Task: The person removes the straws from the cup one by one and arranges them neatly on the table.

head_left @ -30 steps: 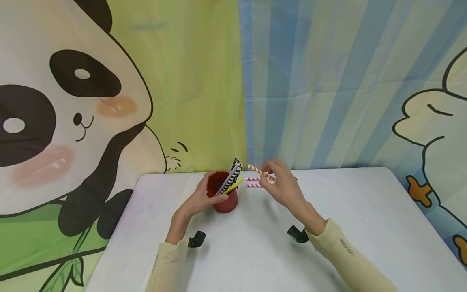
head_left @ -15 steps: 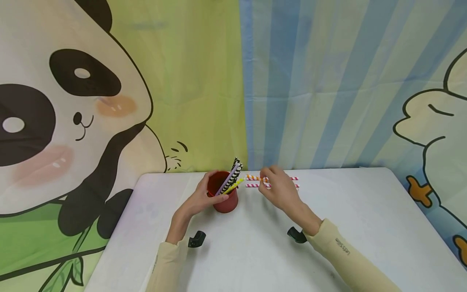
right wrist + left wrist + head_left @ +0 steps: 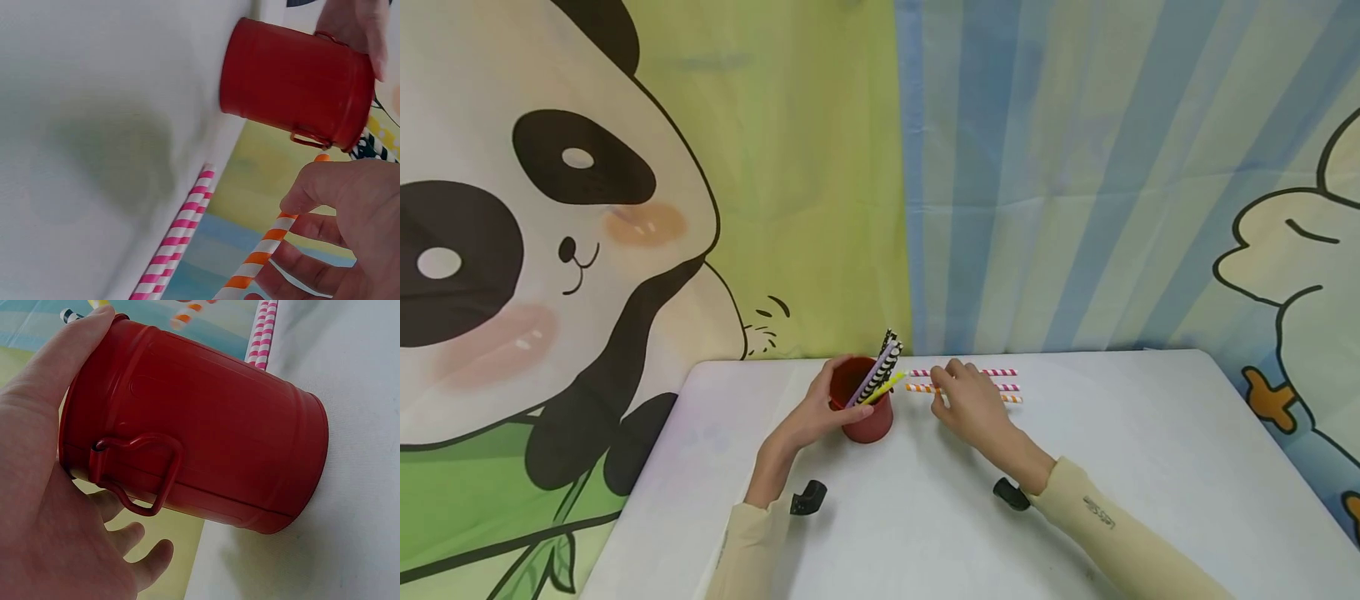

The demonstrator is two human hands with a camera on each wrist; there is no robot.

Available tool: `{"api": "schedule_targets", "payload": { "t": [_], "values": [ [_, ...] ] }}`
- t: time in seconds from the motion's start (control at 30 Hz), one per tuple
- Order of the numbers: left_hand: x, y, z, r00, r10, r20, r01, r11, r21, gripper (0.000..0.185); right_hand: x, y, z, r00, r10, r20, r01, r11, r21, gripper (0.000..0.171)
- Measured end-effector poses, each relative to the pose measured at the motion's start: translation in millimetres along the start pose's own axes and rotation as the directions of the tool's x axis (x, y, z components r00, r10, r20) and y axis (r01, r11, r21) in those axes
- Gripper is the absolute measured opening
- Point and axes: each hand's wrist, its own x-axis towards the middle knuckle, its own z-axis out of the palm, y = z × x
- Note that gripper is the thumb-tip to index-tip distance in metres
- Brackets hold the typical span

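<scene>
Behind a white table [image 3: 910, 517] hangs a yellow-green and blue-striped fabric backdrop [image 3: 805, 167], printed with a panda [image 3: 580, 225] at left and a white, orange-footed character [image 3: 1322, 350] at right.

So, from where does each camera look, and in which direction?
Head: worn on the head, facing forward and down at the table; left hand, right hand and sleeves show.
Left wrist: worn there, facing the red bucket; left hand shows.
Right wrist: worn there, facing the orange straw and bucket; both hands show.
Both wrist views share the bucket and pink straws.
</scene>
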Motion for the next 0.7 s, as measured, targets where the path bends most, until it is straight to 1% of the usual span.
{"api": "schedule_targets", "payload": {
  "t": [0.13,0.27,0.37,0.5,0.57,0.7],
  "values": [
    [0.2,0.9,0.3,1.000,-0.001,0.004,0.001,1.000,0.008,0.085,-2,4,10,1.000,-0.021,-0.005,0.021,0.999,-0.028,0.019],
    [-0.4,1.3,0.4,1.000,-0.004,0.004,0.004,1.000,0.005,0.085,-3,6,20,1.000,-0.015,0.004,0.016,0.998,-0.056,0.014],
    [0.0,0.3,0.7,1.000,-0.011,0.002,0.011,1.000,-0.001,0.087,-4,7,27,0.999,0.003,0.034,0.000,0.997,-0.081,0.013],
    [1.4,0.6,1.3,1.000,-0.031,0.006,0.031,1.000,-0.003,0.092,-5,7,32,0.996,0.019,0.090,-0.010,0.994,-0.106,0.016],
    [0.7,3.7,1.2,0.999,-0.045,0.011,0.045,0.999,-0.001,0.094,-5,6,33,0.994,0.028,0.108,-0.015,0.993,-0.116,0.018],
    [-5.9,19.8,-0.2,0.998,-0.057,0.024,0.057,0.998,-0.007,0.094,-4,4,36,0.992,0.049,0.115,-0.032,0.989,-0.142,0.017]
  ]
}}
